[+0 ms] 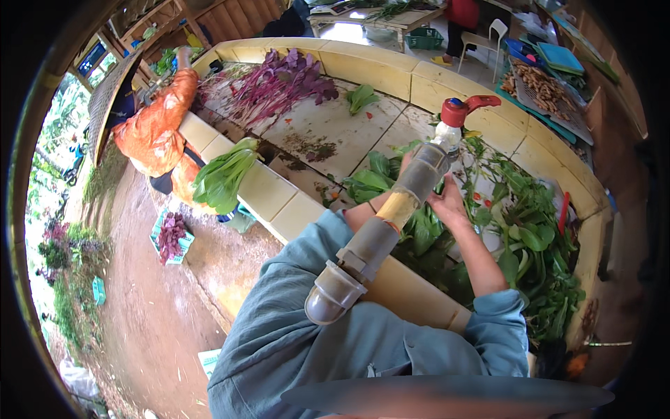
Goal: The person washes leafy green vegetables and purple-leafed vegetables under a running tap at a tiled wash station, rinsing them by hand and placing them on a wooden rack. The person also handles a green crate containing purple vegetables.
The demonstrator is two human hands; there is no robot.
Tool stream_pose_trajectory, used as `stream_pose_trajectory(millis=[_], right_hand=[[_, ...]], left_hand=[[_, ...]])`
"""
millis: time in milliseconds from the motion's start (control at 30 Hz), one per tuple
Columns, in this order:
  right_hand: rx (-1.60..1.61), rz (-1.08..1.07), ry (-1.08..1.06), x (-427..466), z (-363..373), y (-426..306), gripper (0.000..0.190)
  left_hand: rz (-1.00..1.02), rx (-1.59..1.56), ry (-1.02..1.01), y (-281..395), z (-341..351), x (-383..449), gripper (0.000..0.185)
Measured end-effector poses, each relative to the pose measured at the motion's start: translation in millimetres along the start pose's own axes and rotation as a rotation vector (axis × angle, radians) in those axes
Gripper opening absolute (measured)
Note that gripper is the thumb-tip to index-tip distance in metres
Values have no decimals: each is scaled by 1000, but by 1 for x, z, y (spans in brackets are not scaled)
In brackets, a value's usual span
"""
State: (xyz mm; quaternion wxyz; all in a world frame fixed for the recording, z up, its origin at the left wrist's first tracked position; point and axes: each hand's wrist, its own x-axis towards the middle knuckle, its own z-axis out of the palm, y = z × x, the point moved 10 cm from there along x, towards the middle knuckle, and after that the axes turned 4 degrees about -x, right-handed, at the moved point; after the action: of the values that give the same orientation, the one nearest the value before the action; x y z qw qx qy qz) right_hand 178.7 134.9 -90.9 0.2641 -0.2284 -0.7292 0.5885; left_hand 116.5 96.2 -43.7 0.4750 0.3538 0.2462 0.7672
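Both of my hands are low in the tiled washing trough, under a tap with a red lever handle (454,111). The tap's grey pipe (361,246) crosses in front of them. My left hand (406,160) is mostly hidden behind this pipe, close to broad green leaves (370,180). On the pipe's other side, my right hand (448,203) has its fingers bent inward, partly covered by the pipe. Leafy greens (423,229) hang just below my right hand. Whether either hand grips the leaves cannot be made out.
Greens (534,251) pile up to the right. Purple-leaved stems (282,86) and a small green head (362,99) lie farther along the trough. Pak choi (226,175) rests on the tiled rim (267,191). Beyond it leans a person in orange (162,125). A crate (186,242) stands on the ground.
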Motion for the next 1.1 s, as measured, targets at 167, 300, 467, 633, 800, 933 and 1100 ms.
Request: stream_pose_trajectory(millis=[167,300,467,633,800,933,1100], right_hand=[[-76,-50,-376,-16,30,-19,59],[-367,117,-169,7,-42,4,42],[-439,233,-24,18,-81,38,30],[-808,97,-201,12,-6,47,29],[-1225,-188,-104,3,27,35,32],[-1024,-78,-209,6,12,51,26],[-1182,109,-348,1,31,61,58]], left_hand=[[79,357,206,120,-17,-10,43],[-108,1835,218,226,-45,-54,74],[-516,2003,51,229,-142,-116,99],[-482,2003,295,232,-178,-144,119],[-509,2285,267,228,-143,-137,113],[-387,2276,140,214,-105,-122,99],[18,2185,-130,153,-35,-92,74]])
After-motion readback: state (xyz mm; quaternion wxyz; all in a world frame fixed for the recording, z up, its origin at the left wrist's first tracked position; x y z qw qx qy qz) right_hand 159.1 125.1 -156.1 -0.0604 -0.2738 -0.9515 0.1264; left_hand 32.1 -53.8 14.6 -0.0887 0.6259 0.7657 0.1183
